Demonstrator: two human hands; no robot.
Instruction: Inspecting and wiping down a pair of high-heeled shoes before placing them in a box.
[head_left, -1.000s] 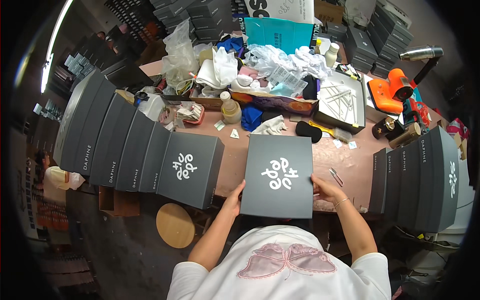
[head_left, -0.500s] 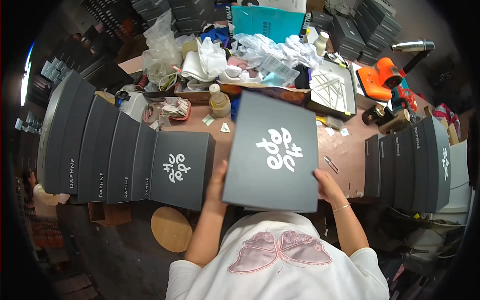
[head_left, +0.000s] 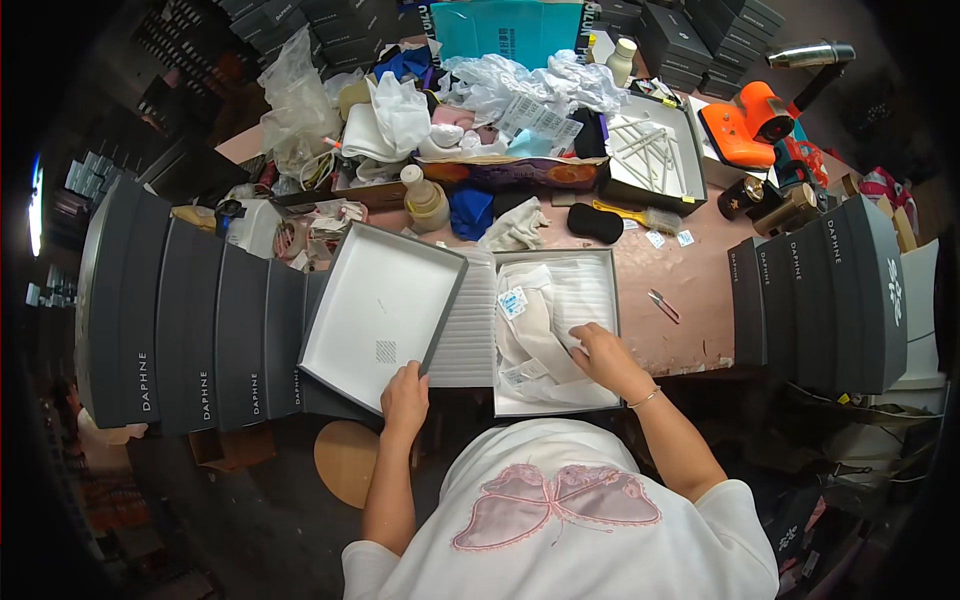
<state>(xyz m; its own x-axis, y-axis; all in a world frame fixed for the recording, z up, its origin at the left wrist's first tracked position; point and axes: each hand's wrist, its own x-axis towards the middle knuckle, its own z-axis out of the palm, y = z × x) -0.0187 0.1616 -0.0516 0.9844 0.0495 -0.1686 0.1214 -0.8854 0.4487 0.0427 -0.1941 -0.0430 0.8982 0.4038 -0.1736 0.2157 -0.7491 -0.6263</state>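
Right at the left end of the table point(head_left: 690, 338), dark grey boxes point(head_left: 190, 310) are standing in a row, their white lettering facing you. Just beside them, you are holding the lid point(head_left: 385, 295) slanted, its white inside facing up within a dark grey rim; a small patterned grey square is showing near its lower edge. Your left hand point(head_left: 405, 395) is pinching the lid by its near right corner, fingers curled over the rim. From under the lid, a translucent, ribbed sheet point(head_left: 470, 330) is running to the left edge of the open box point(head_left: 556, 407).

That box is lying at the middle of the table's near edge, jutting slightly past it, its walls dark outside and white inside. Within it, a cream, crumpled bundle point(head_left: 536, 340) is lying on the left, carrying a blue-and-white tag point(head_left: 513, 302), while ribbed white wrapping point(head_left: 582, 290) is filling the right. Your right hand point(head_left: 602, 356) is reaching over the box's right edge, fingers loosely spread and touching the wrapping. Farther right, snips point(head_left: 664, 306) are lying near the table's near edge, and more dark grey cartons point(head_left: 830, 300) are standing at its right end.
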